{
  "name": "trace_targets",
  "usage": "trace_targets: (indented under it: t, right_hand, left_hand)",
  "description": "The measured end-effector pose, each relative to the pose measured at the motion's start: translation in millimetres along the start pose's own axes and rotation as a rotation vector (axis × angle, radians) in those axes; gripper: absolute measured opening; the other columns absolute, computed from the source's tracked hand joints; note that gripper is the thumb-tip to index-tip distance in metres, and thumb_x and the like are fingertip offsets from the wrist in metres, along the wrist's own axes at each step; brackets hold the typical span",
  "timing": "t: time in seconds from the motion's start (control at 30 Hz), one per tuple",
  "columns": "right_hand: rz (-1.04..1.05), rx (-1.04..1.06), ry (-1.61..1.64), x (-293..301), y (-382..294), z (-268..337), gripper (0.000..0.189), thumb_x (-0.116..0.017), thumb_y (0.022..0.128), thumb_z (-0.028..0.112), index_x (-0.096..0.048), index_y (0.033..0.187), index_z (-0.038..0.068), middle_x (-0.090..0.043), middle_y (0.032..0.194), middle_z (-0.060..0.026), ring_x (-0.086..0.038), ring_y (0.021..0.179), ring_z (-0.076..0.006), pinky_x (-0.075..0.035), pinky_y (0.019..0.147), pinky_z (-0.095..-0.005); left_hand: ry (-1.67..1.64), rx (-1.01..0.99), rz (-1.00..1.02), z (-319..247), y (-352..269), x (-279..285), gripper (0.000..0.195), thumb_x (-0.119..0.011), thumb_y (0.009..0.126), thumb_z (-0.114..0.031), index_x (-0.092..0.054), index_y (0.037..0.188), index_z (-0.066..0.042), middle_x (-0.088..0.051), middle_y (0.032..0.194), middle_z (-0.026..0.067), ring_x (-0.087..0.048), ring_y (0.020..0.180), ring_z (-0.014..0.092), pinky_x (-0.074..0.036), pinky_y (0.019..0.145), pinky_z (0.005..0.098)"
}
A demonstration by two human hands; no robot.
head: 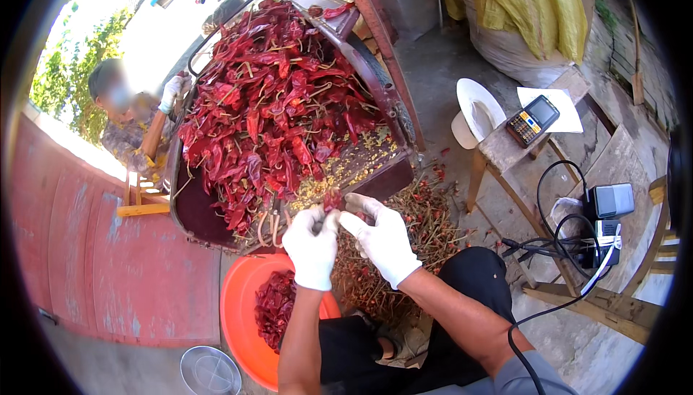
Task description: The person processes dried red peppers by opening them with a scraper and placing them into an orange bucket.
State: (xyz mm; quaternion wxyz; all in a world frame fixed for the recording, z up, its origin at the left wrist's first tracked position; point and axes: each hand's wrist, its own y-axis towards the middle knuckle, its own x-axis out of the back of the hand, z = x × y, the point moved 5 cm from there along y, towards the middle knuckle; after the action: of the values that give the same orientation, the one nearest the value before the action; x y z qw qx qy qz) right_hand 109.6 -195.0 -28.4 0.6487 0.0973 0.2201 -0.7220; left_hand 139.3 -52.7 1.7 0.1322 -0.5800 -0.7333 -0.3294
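Observation:
Both hands wear white gloves and meet in front of me, over the near edge of a metal cart bed point(384, 177). My left hand point(311, 246) pinches a small dark red dried chili pepper point(332, 199) between thumb and fingers. Close against it, my right hand point(387, 238) has its thumb and index finger at the pepper's right side; whether they grip it is hard to see. Dried red chilies with stems point(281, 97) are heaped in the bed. Below my left hand, an orange plastic basin point(238, 308) contains dark red chili pieces point(273, 305).
Chili stems and scraps point(400, 254) cover the floor beside my legs. A masked person point(138, 124) sits across the cart, one gloved hand raised. On the right, a wooden bench point(498, 151) bears a handheld keypad device point(533, 120); cabled black boxes point(612, 200) stand nearby. A round sieve point(210, 370) lies lower left.

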Motion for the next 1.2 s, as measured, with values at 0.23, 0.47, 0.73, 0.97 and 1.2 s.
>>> trace_targets:
  t: [0.23,0.47,0.73,0.97,1.2]
  right_hand:
    - [0.105,0.215,-0.271,-21,-14,-7,0.049,-0.072,0.087,0.03,-0.063,0.124,0.0,-0.071,0.109,-0.0191,-0.07,0.099,-0.0231,-0.052,0.089,-0.0324]
    - [0.078,0.321,-0.715,-17,-19,2,0.045,-0.07,0.088,0.035,-0.065,0.119,0.002,-0.07,0.105,-0.0212,-0.069,0.096,-0.0355,-0.053,0.084,-0.04]
    - [0.3,0.478,-0.94,-34,-27,-6,0.028,-0.062,0.09,0.028,-0.062,0.103,0.004,-0.067,0.087,-0.0211,-0.065,0.087,-0.0422,-0.051,0.077,-0.0487]
    - [0.475,0.371,-0.861,-38,-28,1,0.031,-0.062,0.091,0.031,-0.067,0.102,0.002,-0.067,0.088,-0.0232,-0.064,0.086,-0.0422,-0.051,0.076,-0.0464]
    - [0.5,0.048,-0.309,-37,-33,-7,0.022,-0.065,0.094,0.023,-0.069,0.102,0.002,-0.065,0.076,-0.0086,-0.06,0.056,-0.0146,-0.048,0.055,-0.0308]
  left_hand:
    - [0.142,-0.256,-0.008,-11,-50,19,0.014,-0.069,0.08,0.001,-0.067,0.094,0.002,-0.065,0.077,0.0083,-0.058,0.067,0.012,-0.049,0.064,0.027]
    - [-0.268,0.02,0.032,-12,-52,54,0.022,-0.073,0.085,-0.002,-0.071,0.107,0.0,-0.068,0.096,0.0088,-0.066,0.082,0.012,-0.053,0.072,0.0247]
    - [0.073,-0.38,0.031,-15,-48,51,0.013,-0.069,0.09,-0.008,-0.072,0.097,0.002,-0.064,0.082,0.0045,-0.061,0.072,0.014,-0.05,0.067,0.0267]
    - [-0.679,0.342,0.099,28,-54,40,0.017,-0.064,0.097,-0.016,-0.068,0.095,0.0,-0.06,0.071,-0.0017,-0.046,0.054,0.004,-0.036,0.05,0.0203]
    - [-1.423,0.703,0.107,44,-51,27,0.025,-0.063,0.098,-0.034,-0.063,0.095,-0.009,-0.057,0.073,-0.0025,-0.047,0.053,0.008,-0.039,0.046,0.0258]
